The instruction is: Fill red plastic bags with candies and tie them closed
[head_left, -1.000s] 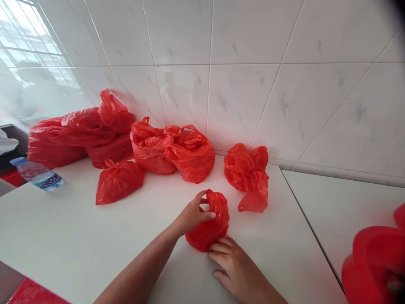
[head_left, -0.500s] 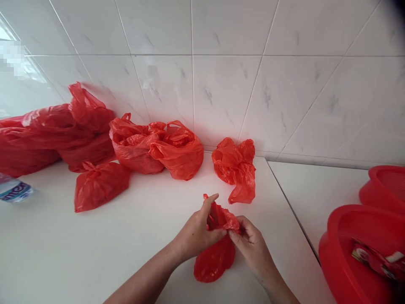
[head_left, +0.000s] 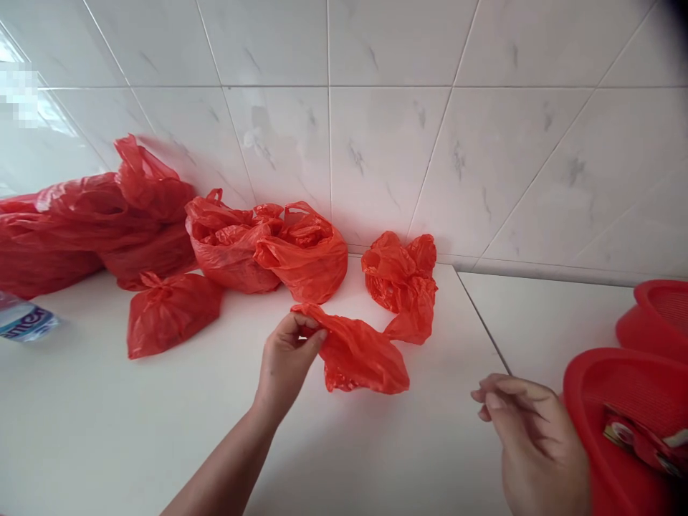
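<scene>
My left hand (head_left: pixel 287 358) pinches the edge of a small red plastic bag (head_left: pixel 368 351) between thumb and fingers. The bag lies crumpled on the white table and spreads to the right of that hand. My right hand (head_left: pixel 532 430) is apart from the bag, over the table's right side near a red plastic basket (head_left: pixel 577 387). Its fingers are loosely curled with nothing visible in them. Just behind the held bag, a crumpled heap of red plastic bag (head_left: pixel 400 279) rests near the wall and seems to touch it.
Filled red bags (head_left: pixel 312 265) stand along the tiled wall (head_left: pixel 387 158). A tied red bag (head_left: pixel 175 312) and a plastic bottle (head_left: pixel 26 319) lie at left. The front basket holds a red packet (head_left: pixel 639 441), and a second red basket (head_left: pixel 645 322) is behind it. A seam crosses the tabletop at right.
My right hand has let go of the small bag and moved right toward the baskets. My left hand has shifted up and left, and the bag now lies flatter, farther from me.
</scene>
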`<state>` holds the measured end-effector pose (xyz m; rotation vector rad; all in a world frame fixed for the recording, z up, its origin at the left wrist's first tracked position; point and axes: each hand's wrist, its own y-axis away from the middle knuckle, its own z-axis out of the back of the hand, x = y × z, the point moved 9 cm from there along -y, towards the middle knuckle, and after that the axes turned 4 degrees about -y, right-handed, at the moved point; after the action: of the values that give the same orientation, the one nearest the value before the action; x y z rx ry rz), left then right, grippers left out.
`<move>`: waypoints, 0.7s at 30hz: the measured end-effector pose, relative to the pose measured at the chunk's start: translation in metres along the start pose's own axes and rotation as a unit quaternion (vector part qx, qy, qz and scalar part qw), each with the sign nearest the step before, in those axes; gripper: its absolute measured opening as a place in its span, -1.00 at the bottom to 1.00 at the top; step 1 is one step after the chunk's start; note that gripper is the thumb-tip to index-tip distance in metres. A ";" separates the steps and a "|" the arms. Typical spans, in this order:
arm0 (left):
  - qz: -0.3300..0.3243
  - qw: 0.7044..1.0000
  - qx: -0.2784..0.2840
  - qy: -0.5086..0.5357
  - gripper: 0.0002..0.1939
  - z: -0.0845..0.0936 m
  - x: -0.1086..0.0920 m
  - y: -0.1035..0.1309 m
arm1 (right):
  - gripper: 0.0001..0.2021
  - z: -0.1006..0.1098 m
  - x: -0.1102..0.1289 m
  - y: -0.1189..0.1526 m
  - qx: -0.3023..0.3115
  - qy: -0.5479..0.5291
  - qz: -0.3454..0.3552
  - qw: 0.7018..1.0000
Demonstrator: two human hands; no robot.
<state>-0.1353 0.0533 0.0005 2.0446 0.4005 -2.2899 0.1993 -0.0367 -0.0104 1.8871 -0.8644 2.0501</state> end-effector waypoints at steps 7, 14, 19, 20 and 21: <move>-0.041 0.992 0.123 -0.008 -0.44 -0.050 -0.027 0.045 | -0.50 -0.091 0.058 0.037 0.233 0.134 0.174 0.947; 0.010 0.983 0.172 -0.070 -0.62 -0.039 -0.012 0.036 | -0.86 -0.055 -0.023 0.004 0.136 0.065 -0.136 0.979; 0.014 0.991 0.101 -0.083 -0.88 -0.013 0.001 0.017 | -0.81 -0.002 -0.032 -0.017 -0.008 -0.099 -0.136 0.986; 0.038 0.993 0.096 -0.049 -0.92 -0.011 0.005 0.016 | -0.82 -0.001 -0.031 -0.018 0.006 -0.115 -0.135 0.984; 0.060 0.994 0.095 -0.011 -0.95 -0.011 0.007 0.017 | -0.82 -0.001 -0.029 -0.018 0.022 -0.114 -0.134 0.984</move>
<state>-0.1217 0.0404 -0.0102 2.0591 0.0575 -2.3555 0.2126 -0.0158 -0.0340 2.1585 -0.5754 1.7337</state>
